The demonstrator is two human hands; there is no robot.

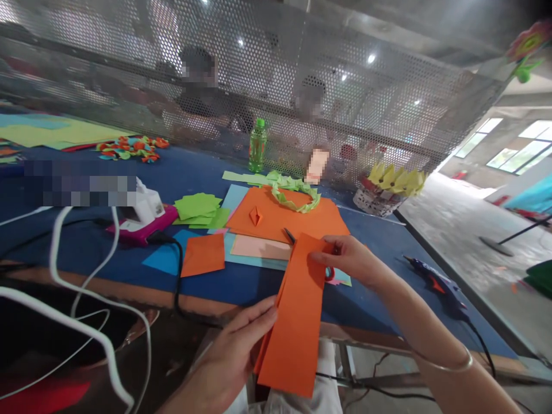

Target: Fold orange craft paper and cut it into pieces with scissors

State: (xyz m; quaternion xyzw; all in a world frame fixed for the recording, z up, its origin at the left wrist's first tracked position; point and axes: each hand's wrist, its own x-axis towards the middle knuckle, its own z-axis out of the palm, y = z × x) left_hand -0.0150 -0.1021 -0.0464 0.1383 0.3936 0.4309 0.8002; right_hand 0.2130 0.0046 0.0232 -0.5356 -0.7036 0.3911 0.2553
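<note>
The left hand (235, 348) gripped orange strips (297, 328) by the left edge, the right hand (354, 261) the far end; a glue gun (437, 284) lay right.

The orange strips (297, 328) are matt, smooth paper, as are the orange sheet (245, 224) and the lime-green squares (196, 206). The blue tabletop (202, 167) looks dull and flat, its brown edge (138, 292) wood-like. The green bottle (257, 149) is glossy, see-through plastic; the magenta power strip (142, 229) is smooth plastic too. Behind stands a grey perforated screen (259, 63) (metal, by its look). The bangle (451, 370) is polished, shiny metal.
</note>
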